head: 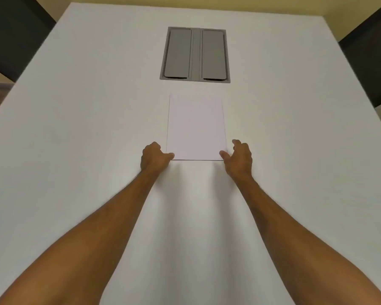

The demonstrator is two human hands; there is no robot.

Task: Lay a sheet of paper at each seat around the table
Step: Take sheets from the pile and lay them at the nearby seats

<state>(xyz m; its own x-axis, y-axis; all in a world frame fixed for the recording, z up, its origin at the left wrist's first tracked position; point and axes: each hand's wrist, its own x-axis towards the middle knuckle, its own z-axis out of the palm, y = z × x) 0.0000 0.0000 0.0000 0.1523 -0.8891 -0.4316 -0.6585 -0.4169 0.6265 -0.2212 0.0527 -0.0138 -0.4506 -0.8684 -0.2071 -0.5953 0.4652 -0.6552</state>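
A thin stack of white paper (196,126) lies flat in the middle of the white table (75,128), its long side pointing away from me. My left hand (155,157) is at the stack's near left corner, thumb on top of the corner and fingers curled. At the near right corner, my right hand (239,156) has its thumb touching the edge and its fingers spread beside the paper. Both forearms reach out over the table from the bottom of the view.
A grey cable hatch with two flaps (195,55) is set into the table just beyond the paper. Dark chair backs stand at the far left (11,36) and far right (370,62) table edges.
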